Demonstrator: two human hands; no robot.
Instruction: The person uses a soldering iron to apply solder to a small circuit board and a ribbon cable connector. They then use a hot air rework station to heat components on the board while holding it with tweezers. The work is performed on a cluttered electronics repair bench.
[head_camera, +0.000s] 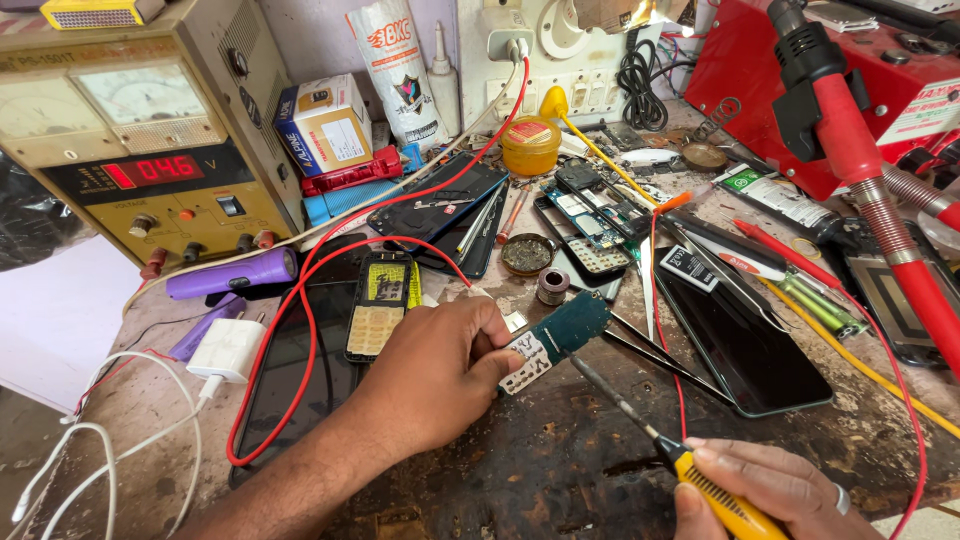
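Green circuit board (553, 337), small, lying flat on the worn dark table (560, 460) near its middle. Left hand (432, 372) comes in from the lower left and pins the board at its near end; fingers curled and closed on the pale keypad part, thumb on top. Right hand (770, 490) at the lower edge of the view, fingers wrapped tight around the yellow handle of a soldering iron (660, 448). Iron slants up and to the left; its metal tip meets the board's lower edge, just beside the left thumb. Ring on one finger of the right hand. Hands well apart, joined only by board and tool.

Around the board: a keypad phone (382, 303) with its face open, lying just left of the left hand. A red wire (300, 330) loops past the phone. A black phone with a dark screen (745, 345) lies to the right. Tweezers (660, 350) rest between board and that phone. Beige bench power supply (140, 140) with a red lit display stands at the back left. A small round tin (527, 254) sits behind the board.
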